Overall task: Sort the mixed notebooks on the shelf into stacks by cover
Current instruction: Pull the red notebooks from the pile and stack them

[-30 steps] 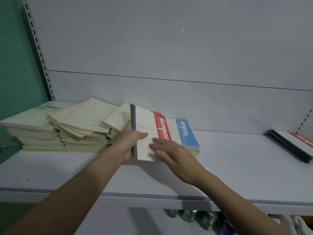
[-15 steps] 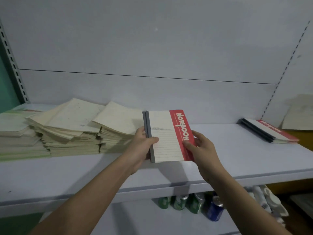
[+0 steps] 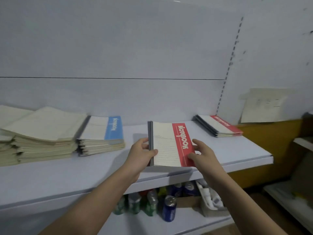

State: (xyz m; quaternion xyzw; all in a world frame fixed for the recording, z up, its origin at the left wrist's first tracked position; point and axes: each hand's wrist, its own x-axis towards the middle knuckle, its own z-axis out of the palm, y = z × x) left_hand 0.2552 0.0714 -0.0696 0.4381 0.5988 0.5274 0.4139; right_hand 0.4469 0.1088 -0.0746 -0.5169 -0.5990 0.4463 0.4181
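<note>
- Red-banded notebook (image 3: 171, 145) held between both hands, above the shelf (image 3: 228, 150) toward its front edge, right of the middle; grey spine to the left, red band with white lettering to the right.
- Left hand (image 3: 141, 154) gripping the spine edge: thumb curled over onto the lined cover, fingers hidden behind.
- Right hand (image 3: 201, 154) pinching the red-band edge: thumb on top near the lower corner, fingers round the outer side.
- Appears to be more than one notebook in the grip, judging by the doubled spine; exact count not clear.
- Blue-banded stack (image 3: 101, 138) left of the held notebook, well apart from it, nearer the back edge, touching the cream stacks (image 3: 42, 134) that fill the shelf's left end.
- Red-banded stack (image 3: 218, 126) at the back right corner, well apart from the right hand, with the same cover as the held notebook.
- Cans (image 3: 169, 209) and bottles standing on the lower shelf under the front edge.
- Compared with half a second ago: held notebook carried further right along the shelf, away from the cream stacks; blue-banded stack, hidden behind it then, now showing in full.
- Grip of both hands unchanged since then.
</note>
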